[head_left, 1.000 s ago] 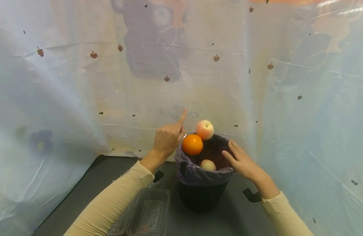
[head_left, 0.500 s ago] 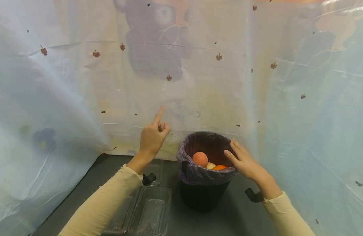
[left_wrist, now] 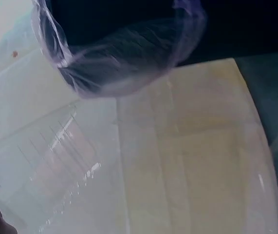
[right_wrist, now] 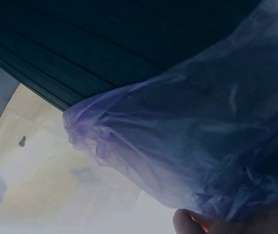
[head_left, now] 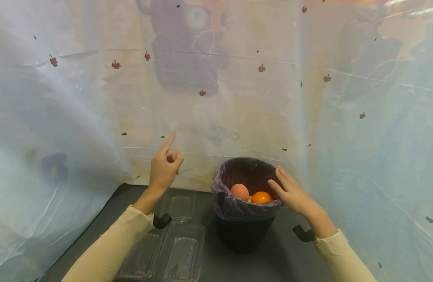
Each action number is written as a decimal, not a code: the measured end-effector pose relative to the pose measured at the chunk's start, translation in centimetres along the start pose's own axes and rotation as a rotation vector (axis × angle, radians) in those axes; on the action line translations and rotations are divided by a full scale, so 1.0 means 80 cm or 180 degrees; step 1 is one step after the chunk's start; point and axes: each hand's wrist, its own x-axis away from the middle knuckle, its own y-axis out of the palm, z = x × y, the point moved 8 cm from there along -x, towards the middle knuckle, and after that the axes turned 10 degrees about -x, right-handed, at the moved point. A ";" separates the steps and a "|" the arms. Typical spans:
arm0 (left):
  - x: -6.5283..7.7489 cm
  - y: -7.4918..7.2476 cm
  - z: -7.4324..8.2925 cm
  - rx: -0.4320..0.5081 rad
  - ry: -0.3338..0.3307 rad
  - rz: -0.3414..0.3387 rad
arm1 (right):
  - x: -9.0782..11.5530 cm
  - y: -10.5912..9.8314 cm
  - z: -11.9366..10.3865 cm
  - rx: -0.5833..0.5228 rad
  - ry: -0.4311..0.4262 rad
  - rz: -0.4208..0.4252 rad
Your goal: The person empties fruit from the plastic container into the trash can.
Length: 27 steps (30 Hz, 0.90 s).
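Observation:
A black bin (head_left: 242, 235) lined with a thin purple plastic bag (head_left: 234, 207) stands on the dark table. Inside it, near the front rim, lie a reddish apple (head_left: 239, 191) and an orange (head_left: 261, 197). Between them a sliver of a pale fruit shows, the rest hidden by the rim. My right hand (head_left: 290, 192) rests on the bin's right rim, fingers stretched along the bag's edge. To the left of the bin my left hand (head_left: 163, 168) is raised and holds nothing, its index finger straight and the other fingers loosely bent. In the left wrist view the bag (left_wrist: 124, 73) hangs over the rim.
Clear plastic containers (head_left: 183, 250) stand on the table left of the bin, another one (head_left: 179, 205) behind them. A printed plastic sheet (head_left: 237, 109) hangs behind and on both sides. Black wrist mounts (head_left: 304, 234) stick out at both wrists.
The apple and the orange, at rim height beside my left hand a second ago, dropped into the bin; the orange then shifted slightly. My left hand moved away leftward; the right stayed on the rim.

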 end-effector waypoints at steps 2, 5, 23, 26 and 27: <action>0.005 -0.006 -0.010 0.0000 -0.0058 -0.0037 | 0.000 0.000 -0.001 0.0005 -0.0006 0.0000; 0.012 -0.014 -0.026 0.0020 -0.0160 -0.0124 | 0.001 0.001 0.000 0.0006 0.0007 -0.0016; 0.052 -0.051 -0.152 0.0221 -0.0822 -0.0752 | -0.001 0.000 0.000 0.0031 -0.0003 -0.0015; 0.062 -0.062 -0.169 0.0117 -0.0906 -0.0722 | -0.001 0.000 0.001 0.0017 0.0002 -0.0014; 0.065 -0.066 -0.174 0.0095 -0.0930 -0.0711 | -0.001 0.000 0.002 0.0015 0.0005 -0.0015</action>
